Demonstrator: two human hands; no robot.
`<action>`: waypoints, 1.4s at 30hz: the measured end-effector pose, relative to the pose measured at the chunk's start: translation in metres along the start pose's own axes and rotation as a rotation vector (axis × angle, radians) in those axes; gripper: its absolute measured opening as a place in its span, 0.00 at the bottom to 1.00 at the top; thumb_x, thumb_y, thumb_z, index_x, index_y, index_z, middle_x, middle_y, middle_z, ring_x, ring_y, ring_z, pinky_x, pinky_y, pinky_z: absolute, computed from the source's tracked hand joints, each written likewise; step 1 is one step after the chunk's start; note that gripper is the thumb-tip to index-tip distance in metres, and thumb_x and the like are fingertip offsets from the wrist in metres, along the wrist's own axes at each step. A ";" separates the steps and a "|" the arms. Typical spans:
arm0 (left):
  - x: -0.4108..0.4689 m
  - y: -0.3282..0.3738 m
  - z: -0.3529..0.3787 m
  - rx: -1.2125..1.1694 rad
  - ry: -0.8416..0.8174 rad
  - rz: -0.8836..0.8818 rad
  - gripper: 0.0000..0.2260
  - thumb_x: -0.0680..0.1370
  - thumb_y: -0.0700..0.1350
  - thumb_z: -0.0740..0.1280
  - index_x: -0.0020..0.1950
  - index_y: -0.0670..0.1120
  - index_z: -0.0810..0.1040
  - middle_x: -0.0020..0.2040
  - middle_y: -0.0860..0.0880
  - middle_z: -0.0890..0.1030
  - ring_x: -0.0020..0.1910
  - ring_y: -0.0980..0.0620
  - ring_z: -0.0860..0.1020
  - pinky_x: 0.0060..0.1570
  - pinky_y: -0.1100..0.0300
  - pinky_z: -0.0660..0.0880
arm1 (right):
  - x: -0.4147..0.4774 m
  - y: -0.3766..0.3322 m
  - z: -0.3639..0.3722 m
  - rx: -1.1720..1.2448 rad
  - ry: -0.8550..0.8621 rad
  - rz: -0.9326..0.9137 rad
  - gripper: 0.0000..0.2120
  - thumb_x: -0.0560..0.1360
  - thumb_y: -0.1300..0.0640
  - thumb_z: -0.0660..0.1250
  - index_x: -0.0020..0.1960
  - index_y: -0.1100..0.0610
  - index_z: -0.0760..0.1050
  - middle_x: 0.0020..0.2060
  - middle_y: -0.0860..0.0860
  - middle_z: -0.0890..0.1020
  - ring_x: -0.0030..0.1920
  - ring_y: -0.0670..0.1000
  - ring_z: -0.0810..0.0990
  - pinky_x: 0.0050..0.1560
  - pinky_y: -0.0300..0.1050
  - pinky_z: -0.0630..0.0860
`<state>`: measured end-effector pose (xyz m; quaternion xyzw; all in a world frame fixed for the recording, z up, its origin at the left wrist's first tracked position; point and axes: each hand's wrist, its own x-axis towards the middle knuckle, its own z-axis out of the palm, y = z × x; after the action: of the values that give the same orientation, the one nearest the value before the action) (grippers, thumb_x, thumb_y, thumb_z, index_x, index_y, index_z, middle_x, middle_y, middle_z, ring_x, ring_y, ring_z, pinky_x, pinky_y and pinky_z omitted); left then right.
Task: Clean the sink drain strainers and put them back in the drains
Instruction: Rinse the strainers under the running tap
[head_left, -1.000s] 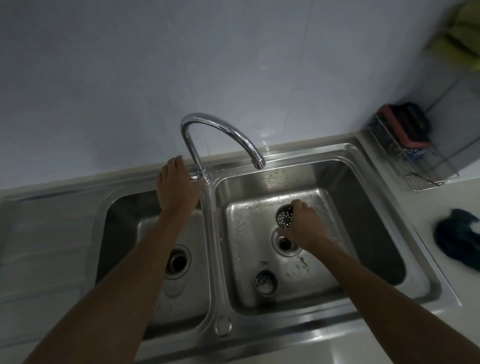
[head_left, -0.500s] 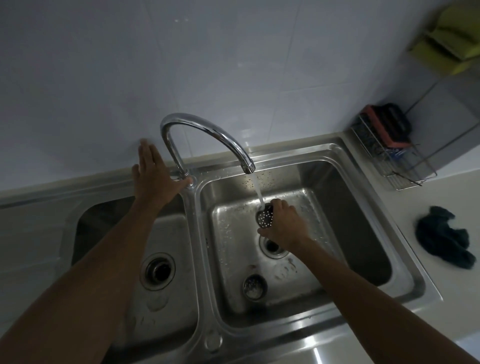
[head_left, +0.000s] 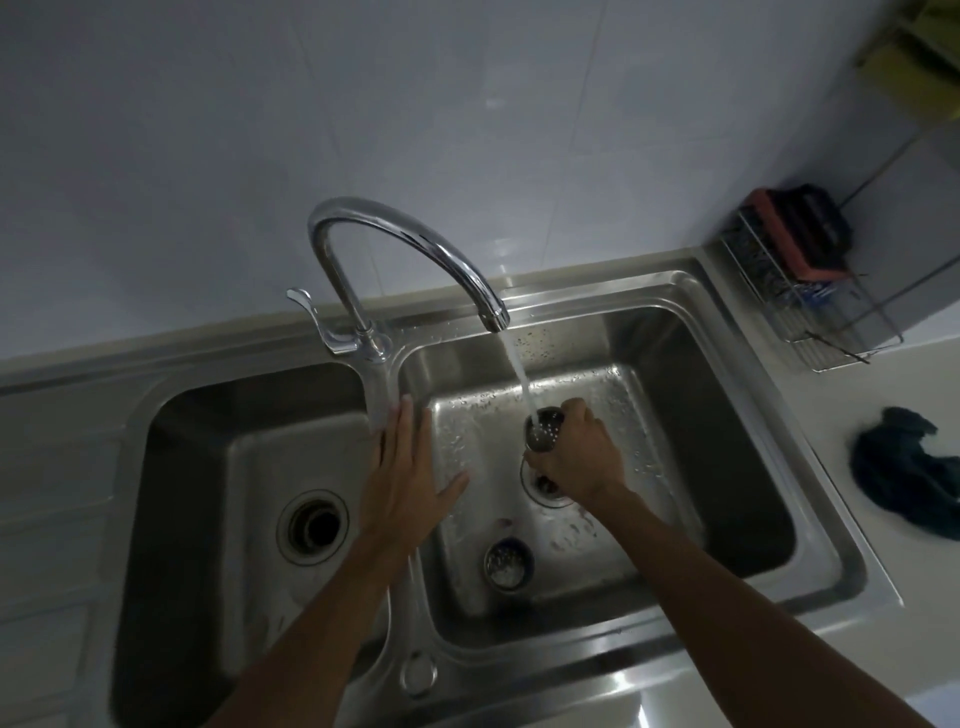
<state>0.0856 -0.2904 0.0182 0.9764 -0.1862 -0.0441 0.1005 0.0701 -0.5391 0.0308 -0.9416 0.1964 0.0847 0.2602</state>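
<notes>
My right hand grips a perforated metal strainer under the running water from the tap, above the right basin's open drain. A second strainer lies loose on the floor of the right basin, near its front. My left hand hovers flat with fingers spread over the divider between the two basins, holding nothing. The left basin's drain is open with no strainer in it.
The tap lever points left behind the divider. A wire rack with a red-and-black sponge stands at the back right. A dark cloth lies on the counter to the right of the sink.
My left hand has left the tap lever and come down over the divider. Water now runs onto the strainer, which my right hand holds under the stream.
</notes>
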 end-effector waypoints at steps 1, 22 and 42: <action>0.002 0.002 0.001 0.027 -0.021 0.037 0.45 0.80 0.71 0.59 0.85 0.42 0.52 0.85 0.40 0.46 0.85 0.41 0.45 0.81 0.43 0.46 | 0.000 0.001 0.003 0.028 0.002 -0.002 0.37 0.65 0.43 0.80 0.64 0.55 0.64 0.56 0.54 0.77 0.54 0.56 0.76 0.51 0.51 0.78; -0.007 0.011 0.011 0.168 -0.044 0.270 0.34 0.82 0.67 0.55 0.82 0.48 0.65 0.81 0.49 0.67 0.79 0.49 0.66 0.76 0.48 0.65 | -0.023 0.016 0.020 1.810 -0.363 0.699 0.26 0.75 0.43 0.74 0.62 0.62 0.80 0.54 0.63 0.79 0.45 0.55 0.75 0.52 0.49 0.80; -0.008 0.011 0.009 0.161 -0.034 0.218 0.36 0.82 0.68 0.55 0.81 0.44 0.66 0.82 0.46 0.65 0.81 0.47 0.63 0.78 0.43 0.63 | -0.025 0.016 0.030 0.163 0.154 -0.181 0.38 0.66 0.49 0.82 0.69 0.51 0.67 0.61 0.51 0.79 0.58 0.53 0.79 0.57 0.49 0.79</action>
<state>0.0737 -0.2989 0.0123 0.9543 -0.2959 -0.0343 0.0227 0.0388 -0.5281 0.0042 -0.9349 0.1365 -0.0277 0.3265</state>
